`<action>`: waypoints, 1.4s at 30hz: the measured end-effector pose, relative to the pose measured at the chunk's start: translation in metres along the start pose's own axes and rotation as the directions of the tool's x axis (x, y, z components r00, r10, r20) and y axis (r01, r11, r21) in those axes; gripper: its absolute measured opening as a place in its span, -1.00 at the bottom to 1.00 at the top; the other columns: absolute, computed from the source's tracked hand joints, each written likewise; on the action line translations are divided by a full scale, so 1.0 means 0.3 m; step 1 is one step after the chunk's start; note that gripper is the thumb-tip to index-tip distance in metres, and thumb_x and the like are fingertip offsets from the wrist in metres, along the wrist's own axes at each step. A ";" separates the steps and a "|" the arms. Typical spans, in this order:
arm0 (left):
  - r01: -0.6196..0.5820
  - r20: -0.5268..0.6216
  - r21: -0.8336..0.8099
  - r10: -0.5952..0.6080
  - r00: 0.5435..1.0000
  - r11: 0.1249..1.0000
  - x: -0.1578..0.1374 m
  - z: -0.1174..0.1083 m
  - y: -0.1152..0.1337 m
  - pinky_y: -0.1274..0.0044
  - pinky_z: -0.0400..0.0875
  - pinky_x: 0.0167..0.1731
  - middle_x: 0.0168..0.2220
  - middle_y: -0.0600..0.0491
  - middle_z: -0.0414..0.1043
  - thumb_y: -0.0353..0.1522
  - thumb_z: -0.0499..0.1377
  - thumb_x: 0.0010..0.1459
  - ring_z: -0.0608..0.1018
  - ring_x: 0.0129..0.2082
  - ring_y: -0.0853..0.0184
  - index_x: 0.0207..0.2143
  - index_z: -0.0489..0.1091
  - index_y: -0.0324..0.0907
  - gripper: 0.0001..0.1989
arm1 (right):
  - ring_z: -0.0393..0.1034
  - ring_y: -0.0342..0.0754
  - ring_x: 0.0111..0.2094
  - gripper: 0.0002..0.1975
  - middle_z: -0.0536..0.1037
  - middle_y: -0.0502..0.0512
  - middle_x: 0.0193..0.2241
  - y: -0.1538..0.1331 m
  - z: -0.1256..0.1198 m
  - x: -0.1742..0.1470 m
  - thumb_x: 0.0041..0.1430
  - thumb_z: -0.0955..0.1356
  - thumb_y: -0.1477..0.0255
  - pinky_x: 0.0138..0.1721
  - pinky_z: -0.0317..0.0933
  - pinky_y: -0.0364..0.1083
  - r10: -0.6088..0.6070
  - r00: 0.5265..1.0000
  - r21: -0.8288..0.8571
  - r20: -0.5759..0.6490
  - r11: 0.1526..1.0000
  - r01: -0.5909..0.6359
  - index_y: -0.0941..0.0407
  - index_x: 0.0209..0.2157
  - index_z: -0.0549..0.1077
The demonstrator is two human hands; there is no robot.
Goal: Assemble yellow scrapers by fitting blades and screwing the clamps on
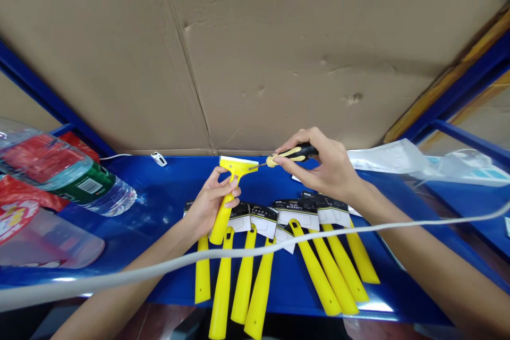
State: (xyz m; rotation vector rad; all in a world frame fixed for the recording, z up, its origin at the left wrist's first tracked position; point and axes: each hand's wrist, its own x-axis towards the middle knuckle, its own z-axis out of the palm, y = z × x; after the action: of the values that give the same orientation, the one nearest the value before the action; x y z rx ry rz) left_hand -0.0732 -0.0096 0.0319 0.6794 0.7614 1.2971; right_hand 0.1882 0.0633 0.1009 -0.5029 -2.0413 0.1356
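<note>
My left hand (217,196) is closed around the neck of a yellow scraper (221,223), its wide head up and a pale blade edge along the top. In my right hand (332,162) is a screwdriver (297,153) with a black and cream handle. Its thin shaft points left, and the tip meets the right side of the scraper head near a screw. Below my hands lie several yellow handles (314,268) in two fanned groups. Black and white printed cards (297,215) lie at their far ends.
A large water bottle (91,183) and a clear plastic container (51,239) lie at the left. A small white object (159,159) sits near the cardboard wall (279,64). Clear plastic packaging (382,156) is at the right. A white cable (279,248) crosses the foreground above the blue shelf (159,212).
</note>
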 end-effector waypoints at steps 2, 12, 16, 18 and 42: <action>-0.012 -0.010 0.007 0.012 1.000 1.000 0.004 -0.006 -0.001 0.71 0.25 -0.55 -0.20 0.11 0.43 -0.52 0.54 0.05 0.47 -0.42 0.50 -0.10 0.34 -0.08 -0.49 | 0.63 0.02 -0.17 -0.76 0.67 0.13 -0.13 -0.003 0.002 0.001 0.39 0.51 0.32 -0.15 0.53 0.03 -0.010 0.999 0.025 0.048 1.000 0.008 0.03 -0.03 0.44; -0.026 -0.004 0.062 0.027 1.000 0.998 0.000 0.001 -0.012 0.68 0.25 -0.55 -0.24 0.12 0.44 -0.50 0.54 0.08 0.48 -0.42 0.47 -0.11 0.30 -0.08 -0.49 | 0.62 0.05 -0.19 -0.76 0.66 0.13 -0.15 -0.023 -0.011 -0.006 0.39 0.51 0.36 -0.22 0.51 0.02 -0.147 0.985 -0.011 0.095 0.989 0.149 0.01 0.01 0.46; -0.033 -0.006 0.061 0.034 0.999 0.998 0.001 0.002 -0.011 0.69 0.24 -0.56 -0.24 0.12 0.45 -0.52 0.53 0.08 0.48 -0.42 0.47 -0.11 0.29 -0.08 -0.49 | 0.61 0.10 0.02 -0.70 0.65 0.20 0.03 -0.031 -0.011 -0.005 0.45 0.44 0.45 -0.01 0.54 0.09 -0.143 0.975 0.113 0.172 0.986 0.125 0.01 0.14 0.41; -0.036 -0.001 0.062 0.036 0.999 0.997 0.002 0.000 -0.011 0.69 0.24 -0.56 -0.24 0.12 0.44 -0.52 0.52 0.09 0.47 -0.42 0.48 -0.10 0.30 -0.08 -0.50 | 0.61 0.05 -0.11 -0.72 0.66 0.15 -0.07 -0.030 -0.007 -0.008 0.44 0.46 0.45 -0.15 0.53 0.03 -0.190 0.973 0.064 0.129 0.981 0.183 0.01 0.11 0.43; -0.062 -0.035 0.057 0.064 0.997 0.996 0.000 0.005 0.002 0.69 0.20 -0.57 -0.25 0.14 0.41 -0.52 0.56 0.00 0.44 -0.45 0.49 -0.13 0.22 -0.07 -0.40 | 0.60 0.10 0.07 -0.72 0.64 0.24 0.06 -0.031 0.011 -0.022 0.44 0.45 0.49 0.02 0.54 0.09 -0.185 0.969 0.104 0.165 0.980 0.170 0.04 0.11 0.41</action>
State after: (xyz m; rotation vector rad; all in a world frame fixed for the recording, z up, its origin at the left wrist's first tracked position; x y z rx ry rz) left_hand -0.0724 -0.0095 0.0331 0.7316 0.8143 1.3532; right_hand 0.1854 0.0527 0.0966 -0.2577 -2.2289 0.1660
